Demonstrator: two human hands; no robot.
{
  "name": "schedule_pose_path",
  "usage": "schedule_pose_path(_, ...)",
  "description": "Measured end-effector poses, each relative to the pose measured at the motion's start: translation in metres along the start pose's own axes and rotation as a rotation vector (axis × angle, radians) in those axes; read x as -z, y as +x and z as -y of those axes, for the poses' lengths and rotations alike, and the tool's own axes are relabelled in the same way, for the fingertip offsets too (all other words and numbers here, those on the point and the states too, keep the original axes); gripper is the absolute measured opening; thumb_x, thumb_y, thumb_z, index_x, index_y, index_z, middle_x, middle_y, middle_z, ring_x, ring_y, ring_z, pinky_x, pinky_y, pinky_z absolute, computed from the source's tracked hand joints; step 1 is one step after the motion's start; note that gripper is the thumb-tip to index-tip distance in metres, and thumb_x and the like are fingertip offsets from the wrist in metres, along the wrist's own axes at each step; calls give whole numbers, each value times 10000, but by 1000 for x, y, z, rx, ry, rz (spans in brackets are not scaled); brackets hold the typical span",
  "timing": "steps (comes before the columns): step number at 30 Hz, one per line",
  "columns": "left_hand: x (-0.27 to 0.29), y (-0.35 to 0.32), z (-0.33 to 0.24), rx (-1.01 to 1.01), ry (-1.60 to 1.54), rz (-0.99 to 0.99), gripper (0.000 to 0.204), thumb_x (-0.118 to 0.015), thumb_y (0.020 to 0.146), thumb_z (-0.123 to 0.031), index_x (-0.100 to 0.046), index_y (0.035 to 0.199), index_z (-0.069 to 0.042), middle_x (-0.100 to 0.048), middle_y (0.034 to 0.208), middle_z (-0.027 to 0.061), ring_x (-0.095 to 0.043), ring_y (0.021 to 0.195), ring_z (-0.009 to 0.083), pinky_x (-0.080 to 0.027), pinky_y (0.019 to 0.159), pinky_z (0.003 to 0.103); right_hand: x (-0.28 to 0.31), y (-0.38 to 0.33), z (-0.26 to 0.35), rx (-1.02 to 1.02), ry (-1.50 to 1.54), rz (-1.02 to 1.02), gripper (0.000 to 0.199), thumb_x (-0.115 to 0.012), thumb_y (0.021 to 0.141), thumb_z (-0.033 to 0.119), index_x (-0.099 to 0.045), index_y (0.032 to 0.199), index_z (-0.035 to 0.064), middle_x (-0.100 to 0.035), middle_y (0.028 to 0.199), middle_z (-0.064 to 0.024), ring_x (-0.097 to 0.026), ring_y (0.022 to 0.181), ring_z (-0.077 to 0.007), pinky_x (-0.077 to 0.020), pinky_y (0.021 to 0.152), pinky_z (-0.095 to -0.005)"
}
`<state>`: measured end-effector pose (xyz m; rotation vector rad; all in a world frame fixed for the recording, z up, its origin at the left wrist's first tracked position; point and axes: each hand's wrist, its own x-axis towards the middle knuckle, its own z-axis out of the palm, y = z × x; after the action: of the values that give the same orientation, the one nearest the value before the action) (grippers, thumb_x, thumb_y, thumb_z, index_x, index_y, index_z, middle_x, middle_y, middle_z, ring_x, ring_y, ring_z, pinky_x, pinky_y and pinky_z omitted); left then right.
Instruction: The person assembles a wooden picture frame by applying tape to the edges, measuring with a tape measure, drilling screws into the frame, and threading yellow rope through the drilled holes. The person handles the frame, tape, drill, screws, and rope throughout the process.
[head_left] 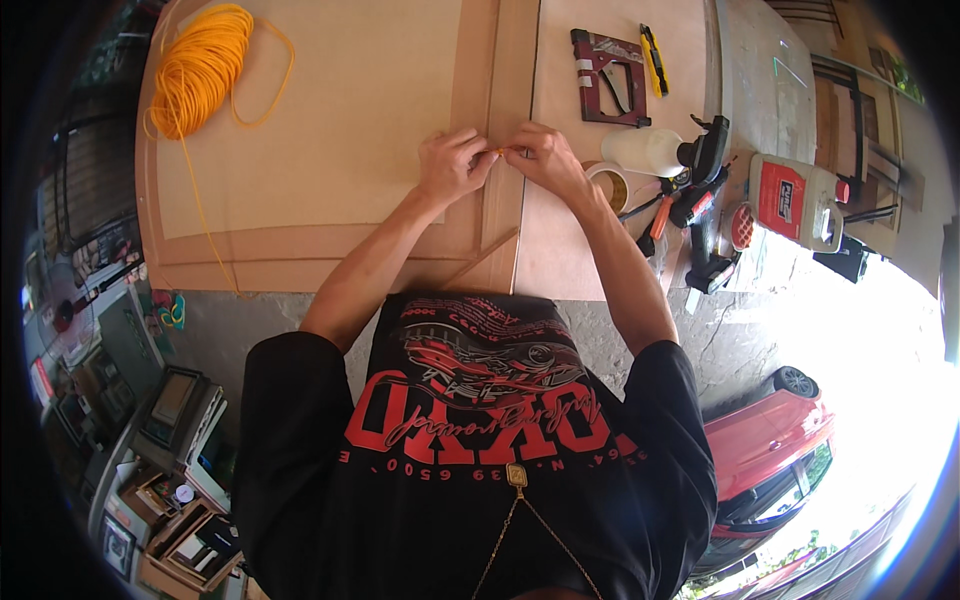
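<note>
Over the counter's [300, 250] middle seam, left hand [452, 165] and right hand [545, 158] meet, fingers of both pinching an orange cord end [499, 151] between them, its length lying left-right.

Matt brown wooden boards [330, 150]; at eleven o'clock a coil of glossy orange plastic cord [200, 70]; rough grey concrete floor [730, 330].

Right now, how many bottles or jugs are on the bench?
2: a white bottle lying beside the tape roll, and a red-labelled jug further right. Others may hide behind the tools.
</note>
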<state>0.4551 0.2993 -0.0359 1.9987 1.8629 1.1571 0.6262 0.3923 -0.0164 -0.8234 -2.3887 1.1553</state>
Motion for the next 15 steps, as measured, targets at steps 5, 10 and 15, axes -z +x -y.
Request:
schedule_pose_path(5,2,0,5,-18,-3,-18,113,-775,741,-223,-692,708,-155,-543,607,-27,-534,494,162,-403,467,314,7,13,3,154,-177,152,107,-630,819,99,-707,874,48,-614,809,-104,-622,782,-321,-513,705,-406)
schedule_pose_path(10,8,4,14,-77,-1,9,120,-779,753,-240,-703,731,-150,-586,636,-21,-556,504,172,-428,463,311,10,20,4,112,-220,298,174,-594,842,77,-727,954,77,-614,874,-104,-628,855,-325,-513,770,-415)
schedule_pose_path(15,10,3,12,-117,33,26,105,-761,786,-229,-706,764,-142,-613,664,-9,-565,505,183,-435,460,317,14,29,2,18,-93,362,235,-619,826,88,-716,1040,73,-665,869,-109,-650,853,-325,-524,771,-413)
